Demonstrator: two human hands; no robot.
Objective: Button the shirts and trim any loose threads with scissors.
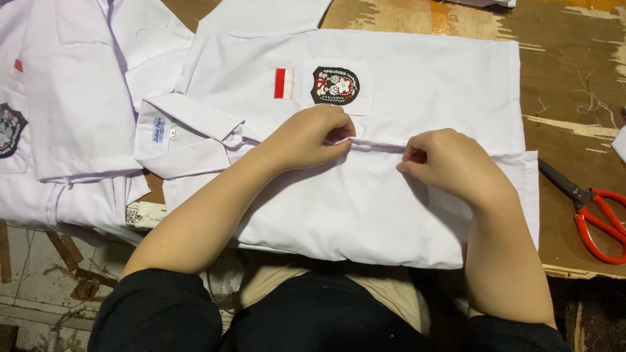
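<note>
Nearest to me, the person's dark sleeves and bare forearms are reaching out over the near edge of a worn wooden table, and a small printed paper tag is poking out from under the cloth at the left of that edge. A white shirt is lying flat in front of the person, collar pointing left. The left hand is curling closed, its fingertips pinching the front placket of the shirt; the right hand is doing the same a little farther along the same fold, so the two are working near each other without touching. Just beyond the left hand, a dark shield-shaped badge is sitting on the chest pocket, with a small red and white rectangular patch beside it. Red-handled scissors are lying to the right on the bare wood. Farther left, more white shirts are piling up.
</note>
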